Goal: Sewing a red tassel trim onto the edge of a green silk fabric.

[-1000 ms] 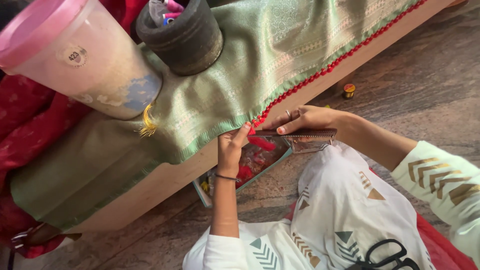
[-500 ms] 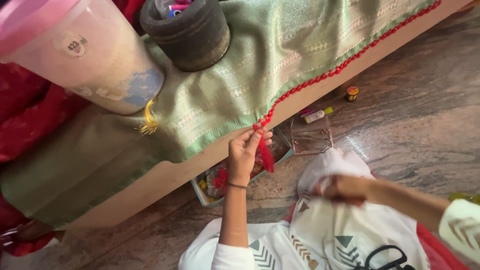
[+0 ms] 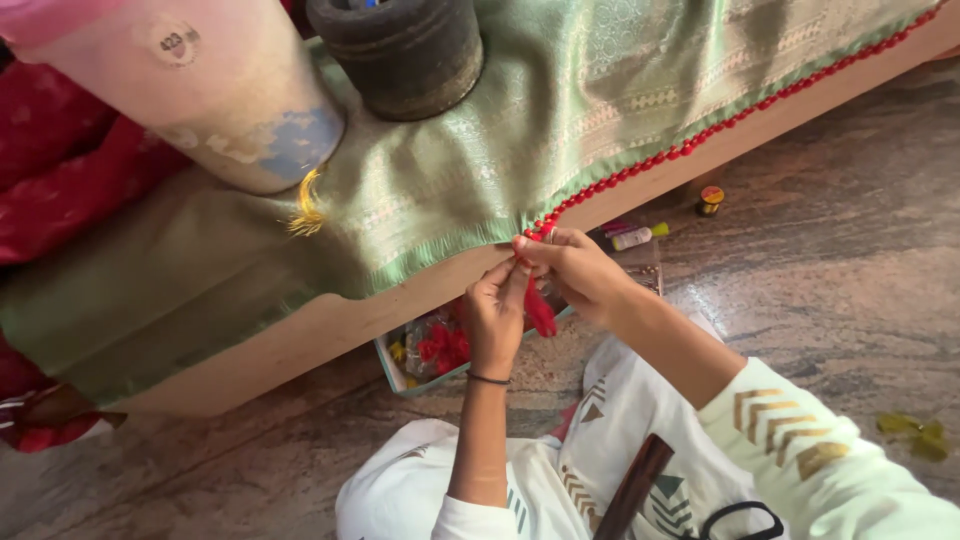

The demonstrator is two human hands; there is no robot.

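Red tassel: hanging at edge of green cloth, pinched between left hand and right hand, fingers closed on it. Red bead trim follows cloth hem. Cloth drapes wooden surface. Tray of red bits below, on floor.

low wooden platform, grey stone floor

Left hand and right hand pinch a red tassel at the green fabric edge, above a tray
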